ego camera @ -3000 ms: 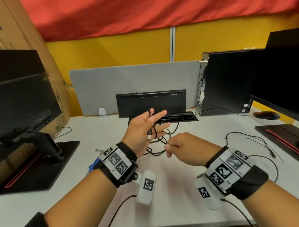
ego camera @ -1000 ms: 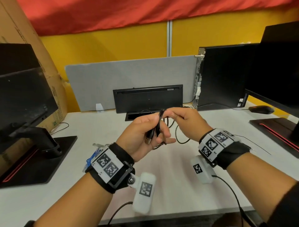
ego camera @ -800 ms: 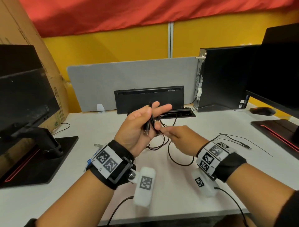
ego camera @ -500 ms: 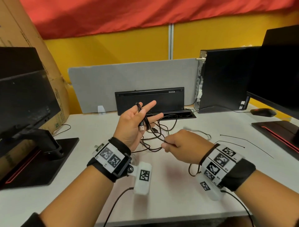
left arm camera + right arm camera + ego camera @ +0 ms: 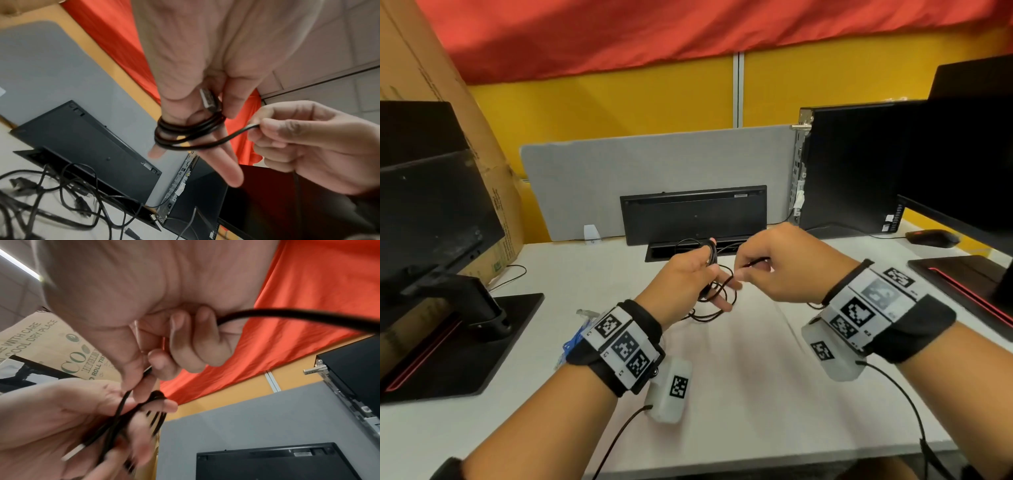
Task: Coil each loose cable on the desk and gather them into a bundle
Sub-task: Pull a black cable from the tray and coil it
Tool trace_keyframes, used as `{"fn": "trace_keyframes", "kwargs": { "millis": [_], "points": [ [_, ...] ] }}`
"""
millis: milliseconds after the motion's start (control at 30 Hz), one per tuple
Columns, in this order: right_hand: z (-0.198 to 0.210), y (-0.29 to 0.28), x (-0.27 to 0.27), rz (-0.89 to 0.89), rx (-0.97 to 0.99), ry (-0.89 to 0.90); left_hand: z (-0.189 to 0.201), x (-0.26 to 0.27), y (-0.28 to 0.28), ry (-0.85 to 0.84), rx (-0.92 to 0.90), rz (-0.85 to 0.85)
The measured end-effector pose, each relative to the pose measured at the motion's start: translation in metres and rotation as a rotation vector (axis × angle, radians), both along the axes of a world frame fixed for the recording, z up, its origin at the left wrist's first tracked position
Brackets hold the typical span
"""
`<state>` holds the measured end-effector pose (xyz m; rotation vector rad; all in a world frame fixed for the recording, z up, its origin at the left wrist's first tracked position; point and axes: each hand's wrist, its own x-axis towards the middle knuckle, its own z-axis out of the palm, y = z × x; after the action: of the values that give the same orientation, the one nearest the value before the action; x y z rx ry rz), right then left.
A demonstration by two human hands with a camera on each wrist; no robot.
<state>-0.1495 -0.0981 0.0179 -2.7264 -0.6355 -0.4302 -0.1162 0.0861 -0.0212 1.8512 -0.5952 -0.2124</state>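
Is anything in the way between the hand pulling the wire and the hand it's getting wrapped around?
Nothing visible. The right hand pinches the cable, which runs straight across open air to the loops around the left hand fingers. The other cables lie on the desk below.

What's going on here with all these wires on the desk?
A person is winding a thin black cable into loops around the fingers of the left hand, whose thumb pins the cable's silver plug in place. The right hand pinches the free stretch of that cable and feeds it on. More loose black cables lie tangled on the white desk, not yet coiled.
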Motion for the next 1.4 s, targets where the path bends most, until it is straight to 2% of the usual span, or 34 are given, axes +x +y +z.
{"fn": "trace_keyframes", "kwargs": {
  "millis": [100, 167, 267, 367, 467, 567, 700, 833, 1000, 1133, 1233, 1400],
  "points": [
    [0.006, -0.011, 0.007, -0.010, 0.062, -0.102, -0.001, -0.005, -0.002, 0.040, 0.051, -0.048],
    [0.007, -0.021, 0.014, -0.056, 0.105, -0.175, -0.003, -0.009, -0.003, 0.103, 0.006, -0.099],
    [0.000, -0.028, 0.022, -0.134, 0.154, -0.194, -0.005, -0.012, -0.003, 0.285, -0.203, -0.197],
    [-0.017, -0.022, 0.024, -0.127, 0.197, -0.201, -0.002, -0.012, -0.002, 0.390, -0.428, -0.277],
    [-0.032, -0.015, 0.028, -0.121, 0.213, -0.116, 0.002, -0.010, 0.001, 0.477, -0.599, -0.317],
    [-0.044, -0.012, 0.031, -0.203, 0.103, 0.011, 0.003, -0.008, 0.005, 0.575, -0.730, -0.340],
    [-0.063, -0.003, 0.024, -0.190, -0.068, 0.089, 0.007, -0.002, 0.005, 0.556, -0.890, -0.319],
    [-0.071, 0.009, 0.014, -0.106, -0.164, 0.130, 0.006, 0.012, 0.003, 0.405, -0.936, -0.189],
    [-0.057, 0.016, 0.000, -0.047, -0.270, 0.087, 0.005, 0.024, 0.005, 0.204, -0.768, -0.080],
    [-0.027, 0.015, -0.013, -0.024, -0.233, -0.051, -0.001, 0.026, 0.000, 0.070, -0.416, 0.051],
    [-0.007, 0.009, -0.012, -0.042, -0.202, -0.126, -0.005, 0.023, -0.005, 0.056, -0.195, 0.055],
    [0.002, -0.008, 0.010, -0.068, -0.197, -0.181, -0.002, 0.010, -0.013, 0.022, 0.038, 0.007]
  ]
}}
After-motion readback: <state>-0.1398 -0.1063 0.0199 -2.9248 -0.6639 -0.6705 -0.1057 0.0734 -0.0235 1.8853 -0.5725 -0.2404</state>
